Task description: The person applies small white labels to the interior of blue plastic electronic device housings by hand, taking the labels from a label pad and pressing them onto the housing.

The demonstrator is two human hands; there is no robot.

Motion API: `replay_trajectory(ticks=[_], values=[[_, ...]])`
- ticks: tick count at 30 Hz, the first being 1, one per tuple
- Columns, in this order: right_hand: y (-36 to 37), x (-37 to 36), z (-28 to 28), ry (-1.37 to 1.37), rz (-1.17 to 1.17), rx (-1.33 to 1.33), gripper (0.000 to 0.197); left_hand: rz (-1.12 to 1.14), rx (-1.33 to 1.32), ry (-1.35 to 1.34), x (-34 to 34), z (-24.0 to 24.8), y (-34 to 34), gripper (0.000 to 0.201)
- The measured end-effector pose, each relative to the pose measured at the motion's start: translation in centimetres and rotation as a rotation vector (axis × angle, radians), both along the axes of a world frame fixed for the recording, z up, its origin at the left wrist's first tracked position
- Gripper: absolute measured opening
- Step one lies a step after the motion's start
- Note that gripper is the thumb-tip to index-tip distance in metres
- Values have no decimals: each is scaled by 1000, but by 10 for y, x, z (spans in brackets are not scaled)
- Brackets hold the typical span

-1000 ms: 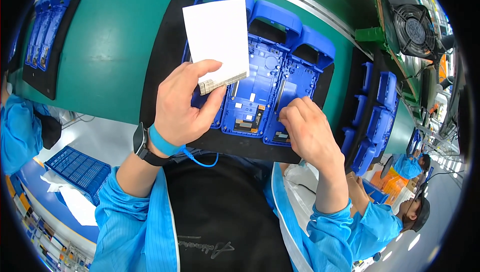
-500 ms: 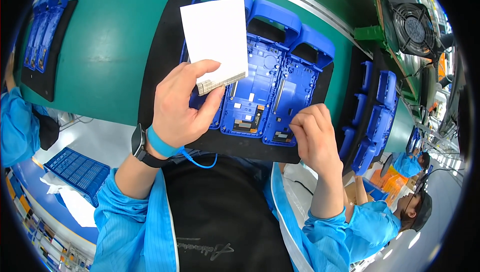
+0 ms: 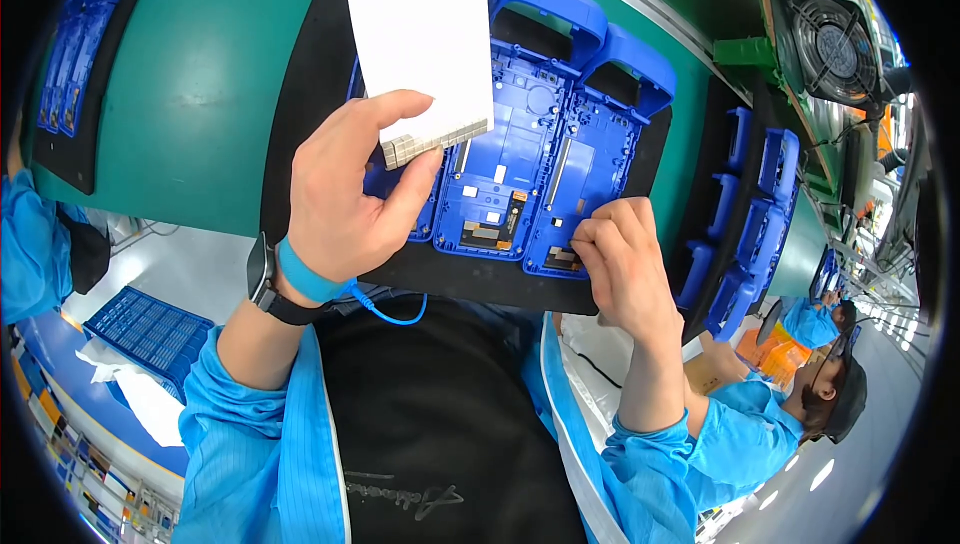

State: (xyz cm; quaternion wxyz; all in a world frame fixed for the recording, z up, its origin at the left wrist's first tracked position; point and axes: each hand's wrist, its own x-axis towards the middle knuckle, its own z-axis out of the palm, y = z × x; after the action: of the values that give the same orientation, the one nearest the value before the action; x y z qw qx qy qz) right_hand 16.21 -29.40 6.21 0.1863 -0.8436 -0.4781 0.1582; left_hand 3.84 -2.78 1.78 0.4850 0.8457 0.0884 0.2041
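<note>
White sheet (image 3: 425, 39), fringed with small grey blocks (image 3: 440, 143), was pinched by the left hand (image 3: 345, 189) over the blue housings (image 3: 510, 124); and there, rightward, the right hand (image 3: 630, 264) was held curled at one housing's lower end, anything gripped being hidden from view.

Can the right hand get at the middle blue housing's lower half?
Likely yes: the right hand is at the neighbouring housing; the white sheet in the left hand leaves the middle blue housing uncovered lower down.
</note>
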Motion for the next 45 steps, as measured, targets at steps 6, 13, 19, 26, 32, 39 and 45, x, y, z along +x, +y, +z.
replay_trajectory(ticks=[6,13,19,26,32,39,45], values=[[2,0,2,0,2,-28,14,-3,22,-14,0,-1,1,38],[0,2,-2,3,-6,57,16,72,8,-134,6,-4,-3,34],[0,-5,9,-13,-131,241,22,-26,72,-117,0,20,-15,41],[41,-23,22,53,41,470,29,-259,-45,-78,-3,27,-45,49],[56,-24,19,41,136,506,31,-291,-30,-114,-2,37,-45,54],[55,-26,16,-5,169,494,31,-303,-6,-85,-4,42,-50,55],[57,-30,24,-108,226,390,27,-337,-202,176,-6,48,-47,52]])
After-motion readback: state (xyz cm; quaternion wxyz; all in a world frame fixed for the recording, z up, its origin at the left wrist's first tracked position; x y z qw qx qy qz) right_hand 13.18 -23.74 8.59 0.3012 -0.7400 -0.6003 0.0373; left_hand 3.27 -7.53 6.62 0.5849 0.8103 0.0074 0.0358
